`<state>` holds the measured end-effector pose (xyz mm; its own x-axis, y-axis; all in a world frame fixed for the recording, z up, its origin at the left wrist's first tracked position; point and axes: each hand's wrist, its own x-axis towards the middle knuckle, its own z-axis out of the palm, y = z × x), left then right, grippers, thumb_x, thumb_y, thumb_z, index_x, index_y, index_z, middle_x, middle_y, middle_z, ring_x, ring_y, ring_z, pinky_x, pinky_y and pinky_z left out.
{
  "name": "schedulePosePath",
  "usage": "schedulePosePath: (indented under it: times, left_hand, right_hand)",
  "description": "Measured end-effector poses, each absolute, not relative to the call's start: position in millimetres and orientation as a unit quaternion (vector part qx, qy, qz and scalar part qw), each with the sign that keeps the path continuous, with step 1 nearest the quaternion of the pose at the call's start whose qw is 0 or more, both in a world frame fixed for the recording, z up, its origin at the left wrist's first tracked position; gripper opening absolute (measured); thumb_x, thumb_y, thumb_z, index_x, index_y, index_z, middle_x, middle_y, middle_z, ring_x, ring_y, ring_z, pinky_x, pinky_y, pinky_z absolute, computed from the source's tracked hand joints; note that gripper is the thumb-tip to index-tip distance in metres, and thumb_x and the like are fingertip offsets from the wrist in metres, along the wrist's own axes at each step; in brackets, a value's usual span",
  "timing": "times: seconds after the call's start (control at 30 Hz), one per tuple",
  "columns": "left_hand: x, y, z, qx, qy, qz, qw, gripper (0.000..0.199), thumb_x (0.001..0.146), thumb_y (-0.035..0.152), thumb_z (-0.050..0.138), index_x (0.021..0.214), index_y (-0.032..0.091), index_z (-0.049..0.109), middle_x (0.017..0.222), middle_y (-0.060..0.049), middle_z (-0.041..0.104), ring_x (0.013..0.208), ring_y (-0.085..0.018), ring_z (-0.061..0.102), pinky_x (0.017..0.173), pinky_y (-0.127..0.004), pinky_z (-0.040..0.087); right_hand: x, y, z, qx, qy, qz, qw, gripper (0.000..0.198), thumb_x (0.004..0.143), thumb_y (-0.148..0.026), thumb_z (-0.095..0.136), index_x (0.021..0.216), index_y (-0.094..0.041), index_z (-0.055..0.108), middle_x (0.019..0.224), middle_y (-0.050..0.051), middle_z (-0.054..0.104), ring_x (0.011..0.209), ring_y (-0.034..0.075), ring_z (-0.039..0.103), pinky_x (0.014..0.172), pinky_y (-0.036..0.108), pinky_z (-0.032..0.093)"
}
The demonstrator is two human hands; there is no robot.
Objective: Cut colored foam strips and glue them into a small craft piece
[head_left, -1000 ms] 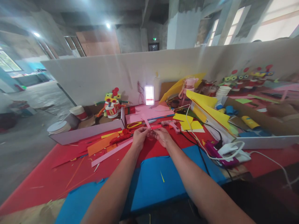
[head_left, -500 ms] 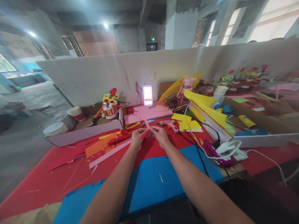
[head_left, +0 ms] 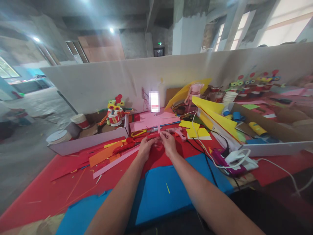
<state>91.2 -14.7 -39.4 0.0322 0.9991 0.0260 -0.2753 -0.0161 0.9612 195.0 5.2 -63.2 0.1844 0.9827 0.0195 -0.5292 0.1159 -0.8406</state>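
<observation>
Pink paper strip points longways away from us, its near end pinched by our right hand; we can't tell if our left hand, just beside, grips too.

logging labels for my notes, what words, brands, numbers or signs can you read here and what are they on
No text can be read.
Cup label on the craft figure: dark marks, too small to read.
Green lit sign in the background: too small to read.
Bright white rectangle: pixelated, unreadable.
Pink paper strip at the right hand: no lettering shows.
</observation>
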Motion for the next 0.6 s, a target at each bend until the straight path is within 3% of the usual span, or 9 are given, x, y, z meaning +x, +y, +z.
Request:
schedulePosePath:
  times: [0.23,0.6]
  left_hand:
    - [89,-9,-48,0.441,0.423,0.596,0.521,0.036,0.06,0.037,0.082,0.083,0.012,0.073,0.07,-0.007,0.071,0.06,-0.016,0.063,0.058,-0.027,0.048]
    - [85,-8,-49,0.442,0.418,0.603,0.516,0.03,0.061,0.036,0.081,0.078,0.012,0.072,0.066,-0.005,0.07,0.06,-0.017,0.065,0.063,-0.029,0.05]
  right_hand:
    - [190,2,-65,-0.356,-0.349,0.558,0.663,0.033,0.062,-0.046,0.075,0.079,-0.02,0.064,0.071,0.0,0.068,0.063,0.016,0.064,0.062,0.028,0.053]
    - [196,4,-62,-0.336,-0.366,0.617,0.61,0.04,0.054,-0.047,0.081,0.078,-0.018,0.068,0.067,0.0,0.069,0.061,0.015,0.064,0.069,0.032,0.054]
